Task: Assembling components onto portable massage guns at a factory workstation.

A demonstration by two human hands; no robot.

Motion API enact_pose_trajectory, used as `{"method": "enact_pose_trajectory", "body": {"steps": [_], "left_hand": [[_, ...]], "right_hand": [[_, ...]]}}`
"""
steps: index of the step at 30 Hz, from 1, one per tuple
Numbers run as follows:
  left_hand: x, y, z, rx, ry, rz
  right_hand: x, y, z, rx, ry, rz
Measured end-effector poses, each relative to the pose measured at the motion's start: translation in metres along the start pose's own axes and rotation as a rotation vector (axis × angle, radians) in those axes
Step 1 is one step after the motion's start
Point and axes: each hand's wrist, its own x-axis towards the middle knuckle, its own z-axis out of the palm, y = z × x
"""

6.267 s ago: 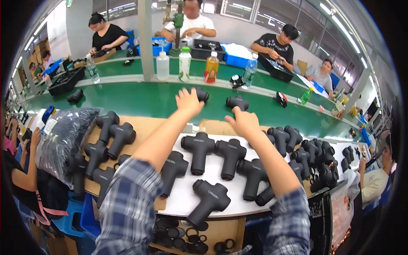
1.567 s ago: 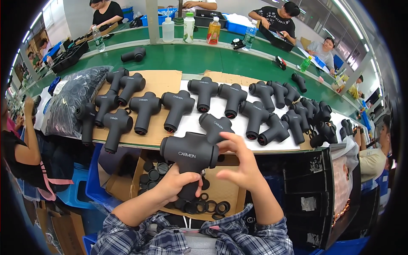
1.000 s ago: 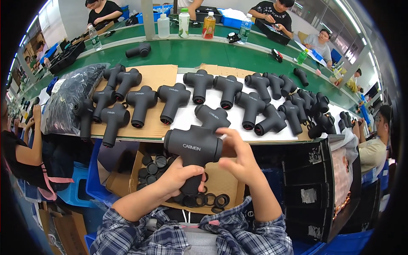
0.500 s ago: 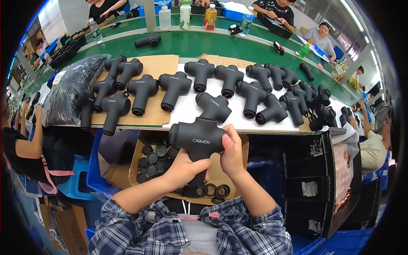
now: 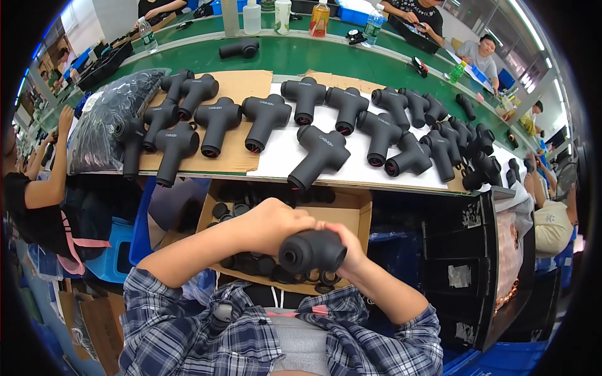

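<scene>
Stretching beyond the grip, a green belt (image 5: 357,59) carries one dark housing (image 5: 240,48), far enough from the work to pose little risk. Closer, just past the hands, a white sheet (image 5: 274,164) bears many T-shaped housings (image 5: 304,98); the nearest one (image 5: 324,156) points its handle at the sheet's front edge, where an outward swing of either hand could knock it loose. Under the grip sits an open cardboard box (image 5: 348,219), so anything let go would probably fall into it and might get scuffed.

The held housing (image 5: 313,252) is between both hands, its round end facing up toward the camera. The right hand (image 5: 350,250) clasps its right side. The left hand (image 5: 278,224) is curled against its far side; what those fingers close on is hidden, so I cannot tell. Should that hold be slack, a twist from one hand could spin the smooth shell out of the other.

Smallest are the black caps (image 5: 219,210), left of the grip, and rings (image 5: 327,279) below it; a similar dark part dropped among them could be hard to pick out.
</scene>
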Motion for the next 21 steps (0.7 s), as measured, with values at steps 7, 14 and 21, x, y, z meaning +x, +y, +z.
{"method": "enact_pose_trajectory", "body": {"steps": [7, 14, 21], "left_hand": [[-0.014, -0.022, 0.028, -0.379, 0.279, -0.123], [0.009, 0.005, 0.002, -1.423, 0.609, -0.471], [0.027, 0.017, -0.009, -1.664, 0.809, -0.461]], "right_hand": [[0.034, 0.032, -0.047, -1.148, 0.062, -0.498], [0.038, 0.05, -0.026, -1.99, 0.035, -0.357], [0.016, 0.017, -0.007, -1.16, 0.209, -0.608]]}}
